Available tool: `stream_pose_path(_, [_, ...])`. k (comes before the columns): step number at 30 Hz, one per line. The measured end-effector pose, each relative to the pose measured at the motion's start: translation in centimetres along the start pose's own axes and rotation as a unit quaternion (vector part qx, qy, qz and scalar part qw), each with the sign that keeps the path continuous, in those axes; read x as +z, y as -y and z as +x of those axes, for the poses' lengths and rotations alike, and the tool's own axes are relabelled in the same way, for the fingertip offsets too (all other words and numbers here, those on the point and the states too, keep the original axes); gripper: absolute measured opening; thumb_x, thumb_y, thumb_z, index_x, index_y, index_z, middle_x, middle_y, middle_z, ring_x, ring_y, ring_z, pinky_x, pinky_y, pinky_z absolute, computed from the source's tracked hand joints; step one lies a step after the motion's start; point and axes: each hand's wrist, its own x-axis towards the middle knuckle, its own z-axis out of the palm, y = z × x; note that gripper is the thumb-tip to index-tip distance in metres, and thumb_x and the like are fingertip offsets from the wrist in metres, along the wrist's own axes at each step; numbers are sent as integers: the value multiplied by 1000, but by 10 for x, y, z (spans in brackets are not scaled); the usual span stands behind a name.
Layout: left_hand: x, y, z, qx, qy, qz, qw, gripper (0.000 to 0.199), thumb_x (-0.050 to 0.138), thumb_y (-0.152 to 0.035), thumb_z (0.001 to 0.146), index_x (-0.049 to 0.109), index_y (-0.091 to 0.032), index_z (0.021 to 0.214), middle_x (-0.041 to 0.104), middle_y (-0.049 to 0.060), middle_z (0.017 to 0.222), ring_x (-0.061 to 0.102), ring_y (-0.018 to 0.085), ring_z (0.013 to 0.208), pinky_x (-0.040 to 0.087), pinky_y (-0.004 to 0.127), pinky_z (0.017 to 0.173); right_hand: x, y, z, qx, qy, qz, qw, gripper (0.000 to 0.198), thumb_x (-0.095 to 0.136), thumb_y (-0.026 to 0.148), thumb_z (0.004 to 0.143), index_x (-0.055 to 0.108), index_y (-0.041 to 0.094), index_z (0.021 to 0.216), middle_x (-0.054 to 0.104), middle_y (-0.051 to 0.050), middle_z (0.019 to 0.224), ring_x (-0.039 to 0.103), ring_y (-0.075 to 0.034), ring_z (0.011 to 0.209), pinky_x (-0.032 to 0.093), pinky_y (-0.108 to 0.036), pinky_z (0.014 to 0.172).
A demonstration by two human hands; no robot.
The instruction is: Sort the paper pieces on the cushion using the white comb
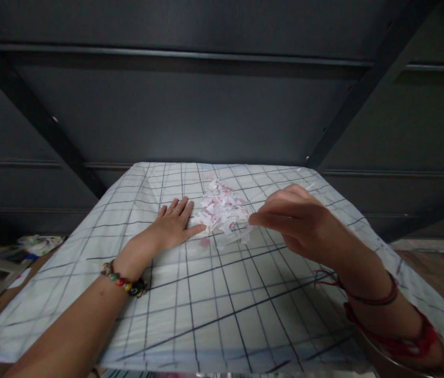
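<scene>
paper scraps [222, 210]: small white-pink torn bits, loose heap
left hand [172, 226]: flat, fingers spread, touching heap
right hand [296, 220]: fingertips pinched together by heap
desk [214, 304]: glossy white grid cloth

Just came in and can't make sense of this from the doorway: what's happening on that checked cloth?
A person is working at a pile of small white and pink paper scraps on a table covered with a white grid-patterned cloth. The left hand lies flat and open on the cloth, its thumb against the pile's left edge. The right hand is raised at the pile's right edge with fingertips pinched together; whether they hold a scrap is unclear.
</scene>
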Motion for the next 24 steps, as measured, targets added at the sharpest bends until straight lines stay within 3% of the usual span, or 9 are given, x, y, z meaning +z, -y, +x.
stream_pose_path(5, [-8,-4,-5,30,-46,-29,998,83,34,-65,89,16,-13,150,4,13,156,1,36,141,11,53,110,-1,-1,0,8,8,-1,1000,33,36,-1,86,63,18,88,60,0,68,51,-12,66,35,-29,64])
stream_pose_path(9, [-11,-16,-11,83,-92,-72,990,96,48,-65,84,3,-12,151,-6,14,156,-11,34,140,5,51,111,-1,0,0,6,14,-3,1000,32,37,-2,85,63,17,90,60,-2,70,50,-13,68,34,-29,65])
stream_pose_path(15, [-4,-23,-10,115,-49,-85,989,104,60,-59,77,-1,-17,151,-9,14,155,-15,35,139,0,54,110,-1,-1,-1,20,25,3,999,35,36,-2,84,62,20,92,59,0,70,49,-13,67,35,-28,66])
stream_pose_path(24, [-9,-19,-12,122,-7,-108,987,97,51,-58,82,-5,-19,151,-11,11,155,-15,33,139,2,54,110,-3,-7,-4,39,5,-20,999,33,37,-2,82,61,20,88,58,2,66,48,-13,66,35,-28,65])
